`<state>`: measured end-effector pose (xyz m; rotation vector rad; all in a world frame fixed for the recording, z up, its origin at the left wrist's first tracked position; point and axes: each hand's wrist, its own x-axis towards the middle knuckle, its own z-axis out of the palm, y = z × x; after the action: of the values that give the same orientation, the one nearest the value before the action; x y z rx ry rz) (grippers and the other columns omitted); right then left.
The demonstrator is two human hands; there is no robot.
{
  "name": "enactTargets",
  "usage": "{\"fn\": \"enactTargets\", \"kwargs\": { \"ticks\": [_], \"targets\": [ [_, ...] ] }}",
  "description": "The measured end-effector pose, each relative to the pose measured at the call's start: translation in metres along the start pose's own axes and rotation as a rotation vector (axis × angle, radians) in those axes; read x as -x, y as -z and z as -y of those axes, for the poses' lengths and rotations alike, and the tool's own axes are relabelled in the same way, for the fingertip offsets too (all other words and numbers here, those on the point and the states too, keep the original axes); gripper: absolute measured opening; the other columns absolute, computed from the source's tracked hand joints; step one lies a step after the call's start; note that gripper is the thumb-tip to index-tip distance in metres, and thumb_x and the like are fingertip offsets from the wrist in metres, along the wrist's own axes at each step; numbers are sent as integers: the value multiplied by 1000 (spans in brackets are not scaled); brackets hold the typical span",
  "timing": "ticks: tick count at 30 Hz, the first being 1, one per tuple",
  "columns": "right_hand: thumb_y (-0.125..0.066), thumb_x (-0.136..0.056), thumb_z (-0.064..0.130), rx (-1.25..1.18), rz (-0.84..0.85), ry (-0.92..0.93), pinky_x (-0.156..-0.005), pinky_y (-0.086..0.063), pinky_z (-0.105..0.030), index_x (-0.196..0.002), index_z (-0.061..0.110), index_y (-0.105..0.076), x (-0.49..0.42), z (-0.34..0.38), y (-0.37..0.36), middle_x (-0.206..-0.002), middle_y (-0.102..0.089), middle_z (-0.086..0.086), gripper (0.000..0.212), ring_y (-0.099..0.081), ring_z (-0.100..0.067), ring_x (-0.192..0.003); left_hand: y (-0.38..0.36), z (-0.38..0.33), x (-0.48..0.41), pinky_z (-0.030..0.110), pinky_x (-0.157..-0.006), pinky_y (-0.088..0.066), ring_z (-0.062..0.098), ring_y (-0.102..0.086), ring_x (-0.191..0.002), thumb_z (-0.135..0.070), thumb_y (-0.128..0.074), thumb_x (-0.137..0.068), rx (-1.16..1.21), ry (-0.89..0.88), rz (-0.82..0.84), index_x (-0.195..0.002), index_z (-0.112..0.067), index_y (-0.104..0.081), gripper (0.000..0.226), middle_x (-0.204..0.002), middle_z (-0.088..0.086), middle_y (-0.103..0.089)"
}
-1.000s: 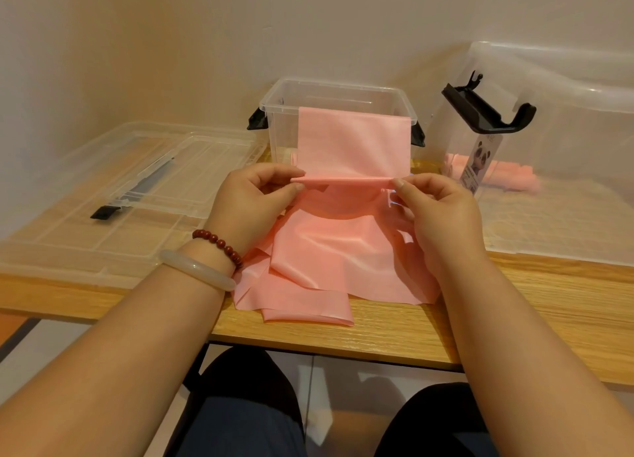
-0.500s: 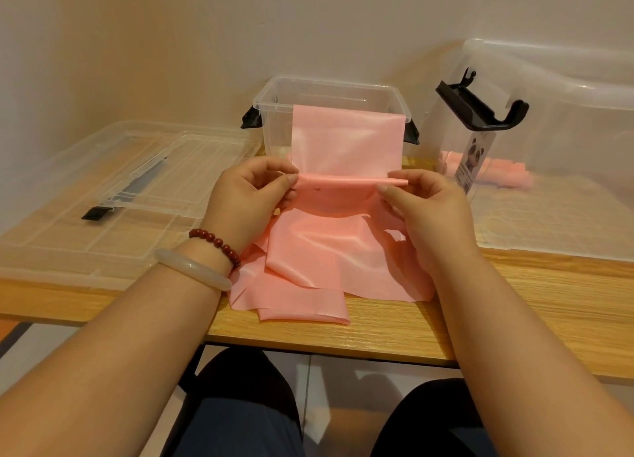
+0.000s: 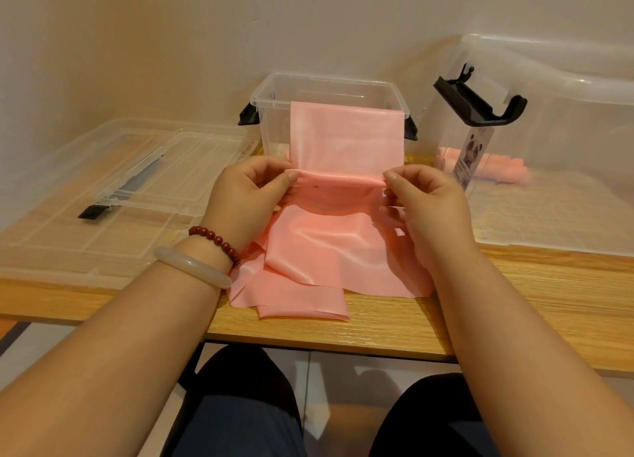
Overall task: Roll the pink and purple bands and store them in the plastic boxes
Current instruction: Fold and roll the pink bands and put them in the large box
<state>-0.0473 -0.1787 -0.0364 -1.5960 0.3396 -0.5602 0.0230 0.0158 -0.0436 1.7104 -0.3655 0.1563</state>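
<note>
Head view, looking down at a person seated at a wooden worktop (image 3: pixel 514 295). Both hands are raised just above it, each pinching one end of a narrow fold in a pink band (image 3: pixel 343 243). The left hand (image 3: pixel 247 199) grips the fold's left end between thumb and fingers; the right hand (image 3: pixel 425 202) grips the right end the same way. Above the fold, a flat stretch of the band stands upright in front of a small clear plastic box (image 3: pixel 329 92) with black side clips. Below the fold, the rest of the band lies in loose, overlapping layers on the worktop, reaching almost to its near edge.

Taking the small box as the landmark: to its left, a clear plastic lid (image 3: pixel 103 195) lies flat on the worktop. To its right lies a much larger clear plastic box (image 3: pixel 566 120) with a raised black latch (image 3: pixel 480 104) and a panda label. A pink roll (image 3: pixel 494 168) is visible through its wall.

The left wrist wears a pale bangle (image 3: pixel 192 267) and a dark red bead bracelet (image 3: pixel 216 242). The person's knees show beneath the worktop.
</note>
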Motion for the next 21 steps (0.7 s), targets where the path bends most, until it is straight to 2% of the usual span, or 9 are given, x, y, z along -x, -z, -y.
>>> {"fn": "enactTargets", "kwargs": {
  "ticks": [2, 5, 9, 14, 18, 21],
  "targets": [
    [-71, -89, 13, 17, 8, 3, -67, -62, -40, -100, 10, -72, 0, -1, 1, -88, -71, -7, 12, -72, -25, -81, 0, 0, -2, 22, -62, -54, 13, -67, -70, -13, -67, -89, 8, 1, -5, -90, -28, -65, 15, -80, 2, -71],
    [-70, -90, 14, 72, -5, 24, -72, -62, -42, -97, 13, -73, -1, -2, 1, -88, -72, -6, 8, -72, -21, -82, 1, 1, -2, 25, -66, -56, 12, -66, -68, -10, -65, -90, 35, 6, -7, -89, -25, -67, 15, -78, 2, -70],
    [-68, -91, 15, 39, -31, -5, -70, -62, -47, -93, 9, -72, -2, -2, -1, -88, -73, -15, 8, -72, -27, -82, 1, -1, 1, 16, -68, -53, 5, -66, -75, -14, -66, -89, 10, -13, 16, -95, -26, -72, 15, -86, -3, -72],
    [-66, -93, 12, 11, -20, -30, -56, -60, -34, -96, 6, -69, 0, -1, 0, -92, -70, -18, 8, -72, -26, -76, 2, -1, 0, 23, -74, -55, 11, -68, -84, -18, -73, -84, -14, -7, 15, -87, -30, -73, 13, -88, -4, -72],
    [-66, -92, 12, 42, -37, 12, -51, -58, -32, -98, 11, -67, 0, 0, -1, -91, -66, -16, 6, -67, -14, -60, 0, -1, 0, 16, -64, -51, 7, -67, -72, -12, -68, -87, 21, -3, 4, -91, -26, -70, 14, -82, -1, -71],
    [-67, -92, 13, 36, -23, 29, -53, -57, -29, -97, 11, -70, 0, -1, 0, -85, -67, -13, 7, -65, -14, -65, 0, -2, 0, 18, -62, -54, 8, -65, -65, -8, -67, -88, 39, 17, 5, -89, -21, -69, 12, -76, 2, -69]
  ]
}}
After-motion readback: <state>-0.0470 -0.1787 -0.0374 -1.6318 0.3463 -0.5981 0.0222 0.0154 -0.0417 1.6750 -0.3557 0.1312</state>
